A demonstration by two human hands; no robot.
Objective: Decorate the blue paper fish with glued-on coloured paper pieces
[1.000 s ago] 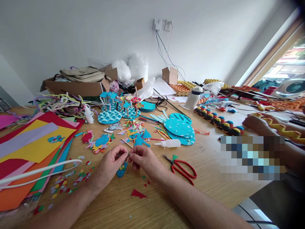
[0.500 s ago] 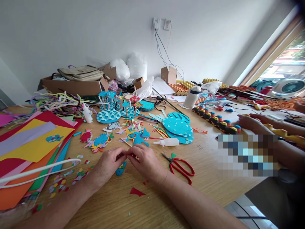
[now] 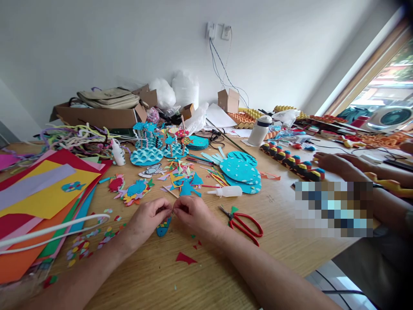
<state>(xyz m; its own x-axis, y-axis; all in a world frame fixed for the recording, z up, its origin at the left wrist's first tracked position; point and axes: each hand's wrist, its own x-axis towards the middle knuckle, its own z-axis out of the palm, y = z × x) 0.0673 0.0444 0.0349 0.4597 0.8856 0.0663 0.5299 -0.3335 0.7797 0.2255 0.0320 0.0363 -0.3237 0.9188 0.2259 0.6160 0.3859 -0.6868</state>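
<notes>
While L hand (image 3: 150, 217) and R hand (image 3: 196, 215) are pinched narrow, I can't tell if sth is held. Blue fish (image 3: 162, 229) lies by L hand; betw. scissors (image 3: 235, 219) and table edge (image 3: 318, 260) is free space.

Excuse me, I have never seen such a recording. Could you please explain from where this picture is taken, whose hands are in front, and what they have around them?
Of course. There is no machine here: one camera, worn on a person's head, looks forward and down at that person's own bare hands. The left hand and right hand are close together over a wooden table, fingertips bunched. Whatever is between the fingertips is too small to make out. A blue fish shape shows just below the left hand. To the right are red-handled scissors and a white bottle on its side; to the left, a pile of coloured sheets. At the right edge, another person's hand is visible.
</notes>
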